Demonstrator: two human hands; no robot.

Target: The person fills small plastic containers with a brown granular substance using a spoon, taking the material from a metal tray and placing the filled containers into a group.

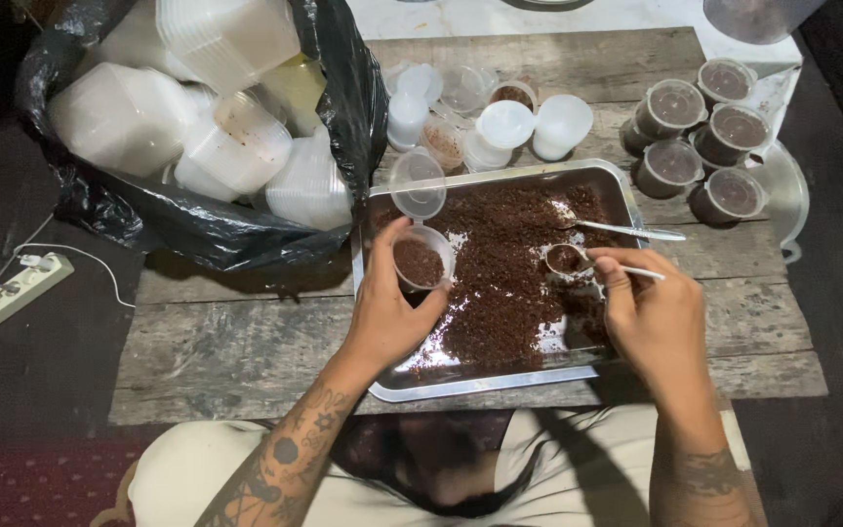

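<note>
Rough wooden boards (246, 332) under a steel tray (500, 376) of dark crumbs, left hand (387, 312) clasping a small half-filled cup (420, 259), right hand (651, 312) pinching a loaded spoon (570, 259) — likely spilling crumbs if tilted mid-crossing.

Single head view, looking steeply down, close over metal tray (626, 195) on wooden table (246, 342).
</note>
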